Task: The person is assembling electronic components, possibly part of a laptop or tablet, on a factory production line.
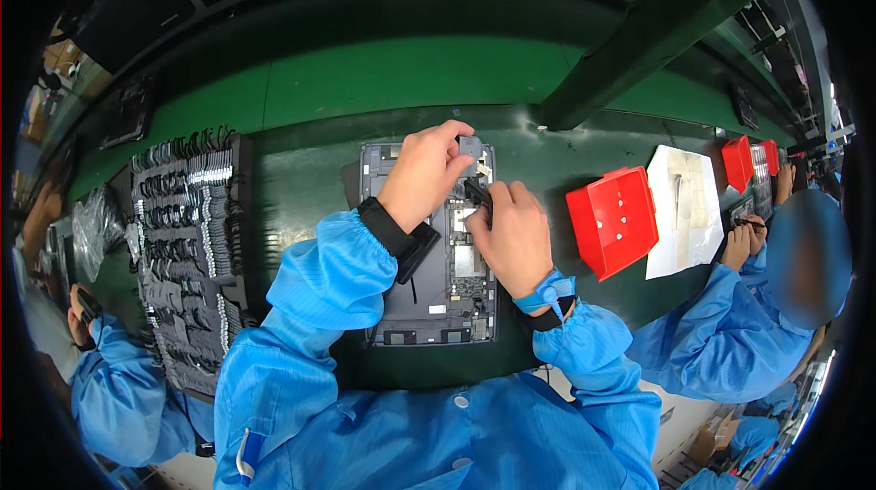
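An opened grey laptop base (433,294) lies before me on the green bench, its circuit board (467,257) bare along the right side. My left hand (422,171) reaches over its upper part, thumb and index finger closed about a small grey part (470,146) at the top edge. Just below, my right hand (516,239) grips a short black piece (476,191), perhaps a tool, pointed up and left at the board; its exact kind cannot be made out. Under my left wrist sits a black block (417,253) with a thin lead, partly hidden by the sleeve.
To the left, a tray of black parts with cables (187,253) stands in rows, beside a clear plastic bag (96,230). On the right are a red bin (611,221) and a white sheet (684,212). A green post (657,38) slants behind. Co-workers (730,335) sit on both sides.
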`<state>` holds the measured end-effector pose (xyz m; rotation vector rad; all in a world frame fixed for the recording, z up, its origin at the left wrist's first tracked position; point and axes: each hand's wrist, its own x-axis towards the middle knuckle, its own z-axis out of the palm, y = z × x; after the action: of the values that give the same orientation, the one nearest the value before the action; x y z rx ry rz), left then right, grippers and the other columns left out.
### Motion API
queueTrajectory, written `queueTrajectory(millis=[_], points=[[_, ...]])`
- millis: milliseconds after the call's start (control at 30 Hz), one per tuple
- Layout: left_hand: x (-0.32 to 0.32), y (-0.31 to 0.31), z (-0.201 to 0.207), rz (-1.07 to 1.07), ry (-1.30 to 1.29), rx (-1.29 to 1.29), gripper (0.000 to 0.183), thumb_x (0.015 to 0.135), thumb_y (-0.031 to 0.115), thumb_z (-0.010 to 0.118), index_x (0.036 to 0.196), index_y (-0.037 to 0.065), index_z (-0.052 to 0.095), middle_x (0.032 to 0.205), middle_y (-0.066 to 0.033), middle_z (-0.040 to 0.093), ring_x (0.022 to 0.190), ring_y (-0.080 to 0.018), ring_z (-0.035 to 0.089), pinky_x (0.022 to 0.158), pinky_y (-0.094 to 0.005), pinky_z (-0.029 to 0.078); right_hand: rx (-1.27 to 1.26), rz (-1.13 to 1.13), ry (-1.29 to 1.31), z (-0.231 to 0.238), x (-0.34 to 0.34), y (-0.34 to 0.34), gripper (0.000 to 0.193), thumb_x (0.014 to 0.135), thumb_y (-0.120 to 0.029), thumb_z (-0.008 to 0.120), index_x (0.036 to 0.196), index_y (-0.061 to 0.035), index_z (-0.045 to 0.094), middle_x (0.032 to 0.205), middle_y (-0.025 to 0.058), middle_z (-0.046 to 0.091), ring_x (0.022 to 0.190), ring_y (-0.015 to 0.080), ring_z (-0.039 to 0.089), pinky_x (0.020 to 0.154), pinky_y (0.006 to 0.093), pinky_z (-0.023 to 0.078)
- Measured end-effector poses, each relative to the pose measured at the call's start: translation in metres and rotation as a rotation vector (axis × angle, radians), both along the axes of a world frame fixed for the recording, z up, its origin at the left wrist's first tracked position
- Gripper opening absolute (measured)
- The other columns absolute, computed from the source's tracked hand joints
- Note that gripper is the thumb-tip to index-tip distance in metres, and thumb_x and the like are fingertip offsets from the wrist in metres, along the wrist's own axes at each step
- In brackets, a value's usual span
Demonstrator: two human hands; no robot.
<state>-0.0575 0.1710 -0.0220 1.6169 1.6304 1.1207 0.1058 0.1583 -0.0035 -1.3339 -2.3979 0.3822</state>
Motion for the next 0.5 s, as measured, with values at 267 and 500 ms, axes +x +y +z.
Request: queueTrajectory(millis=[267, 500], points=[[0.006, -0.003, 0.003, 0.025, 0.065, 0.039, 0.032, 0.077, 0.003, 0.068, 0.108, 0.004, 0.062, 0.074, -0.0089, 0.058, 0.066, -0.0214, 0.06, 0.062, -0.0327, 0.049, 0.034, 0.049, 0.089, -0.01, 0.004, 0.005, 0.015, 0.075, -0.006, 0.061, 0.086, 0.002, 0.056, 0.08, 0.0178, 0.054, 0.075, 0.0353, 0.057, 0.063, 0.0458, 0.047], [0.002, -0.024, 0.022, 0.102, 0.269, 0.216, 0.016, 0.076, 0.005, 0.068, 0.091, 0.004, 0.065, 0.078, -0.0085, 0.059, 0.08, -0.0275, 0.058, 0.07, -0.037, 0.047, -0.347, -0.133, 0.587, 0.003, 0.046, 0.014, 0.018, 0.09, -0.012, 0.055, 0.088, 0.0025, 0.066, 0.079, 0.0153, 0.061, 0.071, 0.0231, 0.06, 0.062, 0.0302, 0.044]])
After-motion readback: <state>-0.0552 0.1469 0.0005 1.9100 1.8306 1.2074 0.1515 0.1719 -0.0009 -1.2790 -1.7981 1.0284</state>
